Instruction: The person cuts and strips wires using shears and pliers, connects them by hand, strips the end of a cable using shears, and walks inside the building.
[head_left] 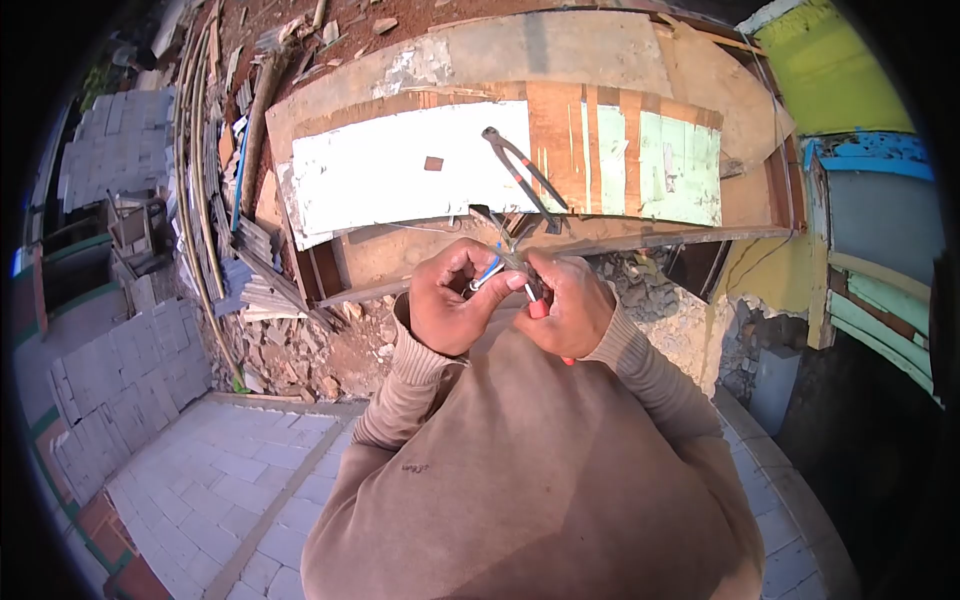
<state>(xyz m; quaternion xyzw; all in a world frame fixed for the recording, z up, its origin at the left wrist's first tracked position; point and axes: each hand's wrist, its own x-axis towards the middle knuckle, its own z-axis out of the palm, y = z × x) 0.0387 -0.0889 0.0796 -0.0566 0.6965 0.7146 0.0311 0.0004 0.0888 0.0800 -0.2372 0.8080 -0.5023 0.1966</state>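
Observation:
My left hand point(452, 298) is closed, its thumb and fingers pinching a thin blue and white piece point(488, 272) that looks like wire. Close against it, my right hand point(570, 305) wraps round red-handled pliers point(538, 307). The metal end of the pliers points away from me, between both hands, and is partly hidden by fingers. Beyond my hands, a pair of pincers point(522, 178) with dark, red-marked handles lies on the board, handles spread and head pointing away. Neither hand touches the pincers.
A wooden bench point(580, 45) stands before me, topped by a white-painted board point(370, 180) with a small brown square point(433, 164) on it. Rubble point(300, 355) lies below. Long poles point(195, 200) and scrap stand left, grey blocks point(130, 350) nearer, and a green wall point(840, 70) right.

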